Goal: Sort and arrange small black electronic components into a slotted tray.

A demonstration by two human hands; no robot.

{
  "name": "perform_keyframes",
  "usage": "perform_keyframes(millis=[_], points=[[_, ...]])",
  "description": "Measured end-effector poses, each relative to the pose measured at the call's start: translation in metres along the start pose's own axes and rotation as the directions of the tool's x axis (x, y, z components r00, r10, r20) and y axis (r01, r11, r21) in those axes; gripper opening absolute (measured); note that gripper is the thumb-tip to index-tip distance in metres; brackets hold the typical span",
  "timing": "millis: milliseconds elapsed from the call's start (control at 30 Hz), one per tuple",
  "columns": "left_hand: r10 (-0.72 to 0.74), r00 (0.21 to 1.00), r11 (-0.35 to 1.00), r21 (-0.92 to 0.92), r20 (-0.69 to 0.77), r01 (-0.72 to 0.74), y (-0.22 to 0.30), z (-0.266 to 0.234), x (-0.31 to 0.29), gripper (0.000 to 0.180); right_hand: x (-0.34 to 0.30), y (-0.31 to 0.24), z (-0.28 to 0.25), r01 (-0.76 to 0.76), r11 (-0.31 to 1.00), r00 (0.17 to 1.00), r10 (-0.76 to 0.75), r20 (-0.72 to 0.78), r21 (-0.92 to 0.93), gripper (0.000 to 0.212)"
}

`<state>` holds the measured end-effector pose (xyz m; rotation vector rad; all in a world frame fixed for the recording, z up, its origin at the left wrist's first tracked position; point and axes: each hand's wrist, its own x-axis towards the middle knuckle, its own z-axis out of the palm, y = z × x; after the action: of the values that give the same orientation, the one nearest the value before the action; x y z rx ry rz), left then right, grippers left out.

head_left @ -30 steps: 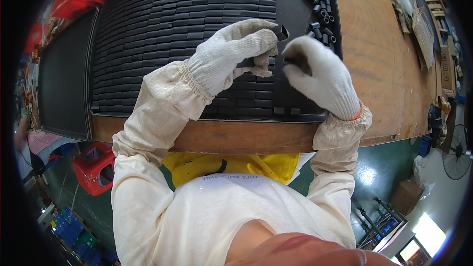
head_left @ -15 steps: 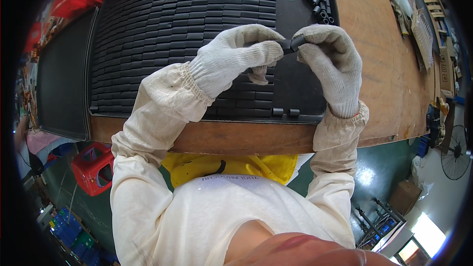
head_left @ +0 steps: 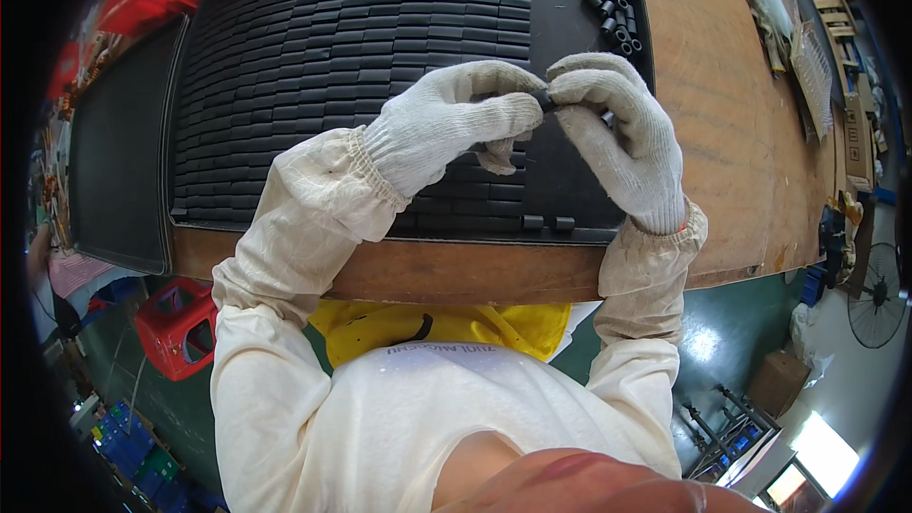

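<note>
Black piece (head_left: 545,101) is pinched between left hand (head_left: 456,122) and right hand (head_left: 631,128), fingertips close; beneath the grip lies a wooden table (head_left: 741,152), on it a black tray (head_left: 570,176); tube rows (head_left: 361,33), partly hidden by the left hand, spread leftward; loose tubes (head_left: 608,8) heap beyond, rightward; two tubes (head_left: 564,224) lie bodyward.

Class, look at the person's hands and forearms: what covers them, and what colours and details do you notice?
The left hand and right hand wear off-white knitted gloves, ribbed toward the wrist and greyish on some fingers. Cream, wrinkled oversleeves cover the forearms, gathered at the wrists. A small orange-red edge shows at the right wrist.
</note>
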<state>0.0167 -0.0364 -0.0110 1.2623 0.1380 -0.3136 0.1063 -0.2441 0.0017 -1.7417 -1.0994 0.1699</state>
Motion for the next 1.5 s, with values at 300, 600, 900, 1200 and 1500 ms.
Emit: perform_keyframes(millis=[300, 600, 900, 1200, 1500], points=[[0.071, 0.996, 0.995, -0.066, -0.058, -0.075, 0.002, -0.007, 0.004, 0.04, -0.025, -0.004, -0.01, -0.151, 0.987, 0.988, 0.153, 0.033, -0.05, 0.018], [0.059, 0.986, 0.985, 0.154, 0.159, -0.084, -0.007, 0.002, 0.002, 0.038, -0.065, -0.022, 0.014, -0.034, 0.879, 0.939, 0.191, 0.286, -0.476, 0.015], [-0.038, 0.984, 0.953, 0.303, 0.173, -0.017, -0.007, 0.013, -0.004, 0.039, -0.072, -0.037, -0.023, -0.152, 0.752, 0.892, 0.384, 0.24, -0.641, 0.015], [-0.088, 0.94, 0.916, 0.397, 0.329, -0.053, -0.009, 0.008, -0.004, 0.04, -0.064, -0.049, 0.012, 0.022, 0.818, 0.999, -0.032, -0.007, -0.575, 0.03], [-0.064, 0.983, 0.998, -0.004, 0.17, 0.065, 0.002, 0.011, -0.002, 0.044, -0.095, -0.044, 0.02, 0.11, 0.636, 0.984, 0.04, 0.175, -0.764, 0.029]])
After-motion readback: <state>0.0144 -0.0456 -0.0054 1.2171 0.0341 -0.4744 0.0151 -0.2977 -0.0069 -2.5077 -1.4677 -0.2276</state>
